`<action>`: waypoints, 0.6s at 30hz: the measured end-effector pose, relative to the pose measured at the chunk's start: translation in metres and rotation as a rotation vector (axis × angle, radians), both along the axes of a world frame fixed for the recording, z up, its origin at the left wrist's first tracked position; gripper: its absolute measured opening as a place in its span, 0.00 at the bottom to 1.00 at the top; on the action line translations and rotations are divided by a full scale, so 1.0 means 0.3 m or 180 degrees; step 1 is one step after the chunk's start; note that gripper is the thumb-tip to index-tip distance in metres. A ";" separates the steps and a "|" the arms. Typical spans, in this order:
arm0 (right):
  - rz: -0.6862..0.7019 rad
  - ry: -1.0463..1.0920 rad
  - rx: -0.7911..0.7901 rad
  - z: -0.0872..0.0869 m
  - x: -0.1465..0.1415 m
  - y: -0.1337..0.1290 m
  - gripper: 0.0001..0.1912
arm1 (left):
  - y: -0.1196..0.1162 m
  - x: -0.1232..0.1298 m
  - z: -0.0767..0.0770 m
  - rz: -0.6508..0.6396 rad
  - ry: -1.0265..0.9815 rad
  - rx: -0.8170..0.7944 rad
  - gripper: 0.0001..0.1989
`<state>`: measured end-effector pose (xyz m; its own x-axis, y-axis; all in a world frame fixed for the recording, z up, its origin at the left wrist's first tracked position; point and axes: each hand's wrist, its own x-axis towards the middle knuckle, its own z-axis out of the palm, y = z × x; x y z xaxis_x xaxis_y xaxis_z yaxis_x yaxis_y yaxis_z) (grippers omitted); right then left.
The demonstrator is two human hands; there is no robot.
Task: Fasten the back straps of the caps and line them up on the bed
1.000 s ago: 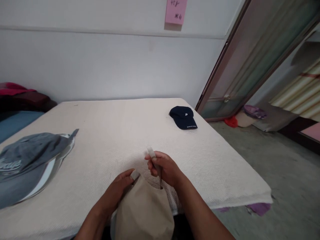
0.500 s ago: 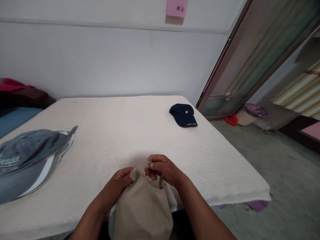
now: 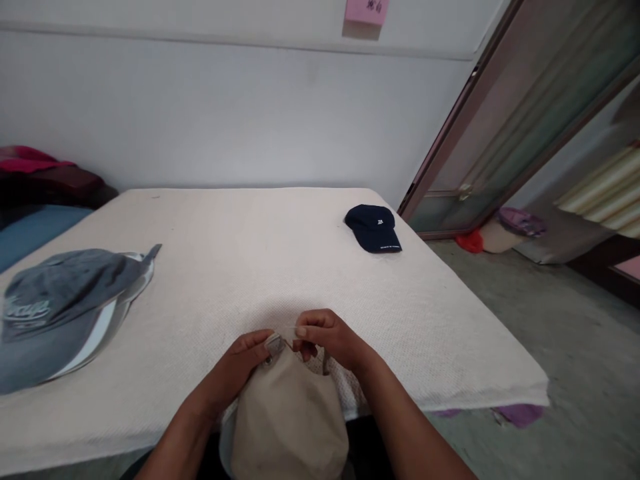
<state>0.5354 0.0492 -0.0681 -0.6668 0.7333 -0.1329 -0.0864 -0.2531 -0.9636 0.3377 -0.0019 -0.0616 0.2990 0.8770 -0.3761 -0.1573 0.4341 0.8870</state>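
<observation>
A beige cap [image 3: 293, 420] is at the front edge of the table, its back opening and strap end facing away from me. My left hand [image 3: 247, 360] pinches the cap's edge beside a small metal buckle [image 3: 273, 345]. Just right of it, my right hand [image 3: 323, 337] has its thumb and forefinger pressed together on a thin, pale strip at the strap; the strip is too small to make out well. Beneath the beige cap, a bit of a pale blue-grey item [image 3: 227, 443] shows on the left.
Grey caps [image 3: 60, 307], stacked, lie at the left of the cloth-covered table [image 3: 250, 247]. A navy cap [image 3: 374, 229] rests at the back right. Folded clothes [image 3: 47, 187] are at the far left. Beyond the table's right edge is the floor, with items by a sliding door.
The whole view has shifted slightly. My left hand has moved a little at the buckle, which now shows more clearly. Both hands keep their hold.
</observation>
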 end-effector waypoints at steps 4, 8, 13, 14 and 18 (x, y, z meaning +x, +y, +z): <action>-0.0009 0.0048 0.0078 0.003 0.001 -0.009 0.11 | -0.003 0.005 0.002 0.0056 -0.0110 -0.0079 0.07; 0.0089 0.0158 0.0027 0.004 -0.003 -0.009 0.11 | -0.003 0.002 -0.013 0.0121 -0.0223 -0.0177 0.06; 0.0160 0.0245 -0.0159 -0.003 -0.003 -0.008 0.10 | -0.002 -0.008 -0.038 -0.0017 -0.0156 -0.0172 0.11; 0.0181 0.0247 -0.0185 -0.003 -0.002 -0.009 0.10 | -0.003 -0.010 -0.043 0.0031 -0.0095 -0.0187 0.12; 0.0346 0.0224 -0.0199 0.001 0.005 -0.011 0.10 | -0.006 -0.017 -0.060 0.0275 0.0107 -0.0317 0.15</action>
<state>0.5369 0.0461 -0.0677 -0.7510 0.6481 -0.1261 -0.1220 -0.3239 -0.9382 0.3326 -0.0037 -0.0797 0.2098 0.8568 -0.4710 -0.1688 0.5063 0.8457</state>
